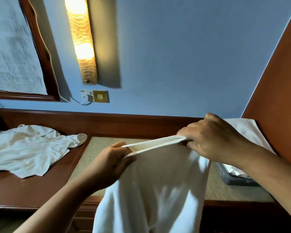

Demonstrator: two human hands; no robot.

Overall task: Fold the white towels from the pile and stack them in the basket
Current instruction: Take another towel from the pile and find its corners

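Observation:
I hold a white towel (160, 185) up in front of me, doubled over so that two top edges run side by side. My left hand (112, 163) pinches the left end of those edges and my right hand (213, 140) pinches the right end. The rest of the towel hangs down past the desk's front edge. A crumpled pile of white towels (29, 148) lies on the desk at the left. The grey perforated basket (225, 174) sits at the right behind my right forearm, with white cloth inside it.
A wooden desk (40, 187) with a beige inset top (97, 148) runs along a blue wall. A lit wall lamp (82, 39), a socket with a plugged cable (94, 96) and a framed mirror (40, 47) hang above. An orange-brown panel (279, 98) stands at the right, with white cloth (245, 130) lying against it.

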